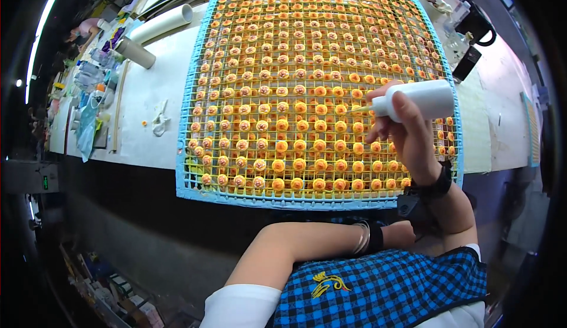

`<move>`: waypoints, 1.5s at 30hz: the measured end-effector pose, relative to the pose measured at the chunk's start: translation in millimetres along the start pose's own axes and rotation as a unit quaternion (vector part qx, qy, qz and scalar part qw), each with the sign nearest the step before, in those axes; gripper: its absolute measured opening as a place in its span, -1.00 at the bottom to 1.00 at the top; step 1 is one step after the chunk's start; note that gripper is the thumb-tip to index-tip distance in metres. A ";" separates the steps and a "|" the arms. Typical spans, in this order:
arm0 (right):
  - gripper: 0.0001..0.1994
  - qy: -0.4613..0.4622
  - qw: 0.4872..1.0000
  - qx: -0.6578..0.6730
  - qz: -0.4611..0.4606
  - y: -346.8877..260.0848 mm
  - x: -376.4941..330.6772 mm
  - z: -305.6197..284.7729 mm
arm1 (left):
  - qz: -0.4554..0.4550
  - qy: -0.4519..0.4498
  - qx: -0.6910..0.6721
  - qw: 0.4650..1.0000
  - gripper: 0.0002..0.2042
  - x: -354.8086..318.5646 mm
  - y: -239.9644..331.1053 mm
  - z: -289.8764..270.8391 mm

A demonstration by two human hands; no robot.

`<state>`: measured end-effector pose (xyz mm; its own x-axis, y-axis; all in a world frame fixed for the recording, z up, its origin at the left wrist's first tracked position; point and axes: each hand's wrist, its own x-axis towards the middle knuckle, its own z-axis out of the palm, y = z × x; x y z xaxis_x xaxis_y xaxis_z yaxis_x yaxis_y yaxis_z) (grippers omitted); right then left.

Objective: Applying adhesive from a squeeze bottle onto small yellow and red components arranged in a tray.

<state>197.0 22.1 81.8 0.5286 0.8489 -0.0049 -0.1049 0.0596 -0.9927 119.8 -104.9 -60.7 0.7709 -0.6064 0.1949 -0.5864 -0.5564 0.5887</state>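
My right hand [407,124] is closed round a white squeeze bottle [422,100], tilted so its thin yellowish nozzle [360,109] points left and slightly down, over the rack. Beneath it are many small round orange-yellow flower-shaped pieces [319,145], in rows on a wire rack with a light blue frame [283,203]. Pieces toward the left and far side, such as a pink-dotted piece [261,144], have pinkish dotted centres; those nearer the right front look plain orange. My left hand [399,233] rests curled below the rack's front edge, by my right forearm; its fingers are mostly hidden.
The rack lies on a white table [147,100]. At its left are a white tube [162,24], a grey cylinder [136,53], a crumpled white scrap [159,119] and cluttered bottles [90,74]. Beyond its right edge stand a clear jar [455,47] and a dark jug [477,24].
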 end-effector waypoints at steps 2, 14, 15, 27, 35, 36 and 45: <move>-0.56 0.004 1.000 -0.017 0.004 6.6 5.8 1.1 | 0.008 0.035 -0.011 0.999 -0.89 -0.4 0.2 -1.6; -0.72 0.039 0.992 0.059 0.103 58.6 62.0 2.4 | -0.086 0.139 -0.193 0.968 -0.86 -8.2 -13.8 -35.7; -0.72 0.032 0.991 0.071 0.108 60.7 65.1 3.9 | 0.014 0.128 -0.039 0.991 -0.83 -9.1 -14.2 -31.9; -0.75 -0.027 0.997 -0.065 0.031 75.8 66.6 -5.7 | 0.012 0.150 -0.194 0.969 -0.80 2.3 -1.7 -14.3; -0.82 0.018 0.993 -0.088 0.071 75.6 65.4 -0.5 | 0.074 0.239 -0.284 0.926 -0.84 0.5 -2.6 -25.8; -0.82 0.017 0.993 -0.088 0.071 76.3 65.4 0.0 | 0.074 0.240 -0.284 0.925 -0.84 1.5 -2.1 -24.3; -0.79 0.009 0.991 -0.121 0.049 78.8 65.1 0.7 | 0.064 0.256 -0.304 0.915 -0.84 -0.7 -3.8 -33.2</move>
<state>222.6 82.4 3.3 0.5403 0.8351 -0.1028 0.0479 -0.1525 -0.9871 129.7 -83.4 -37.0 0.8125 -0.2118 0.5431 -0.5533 0.0132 0.8329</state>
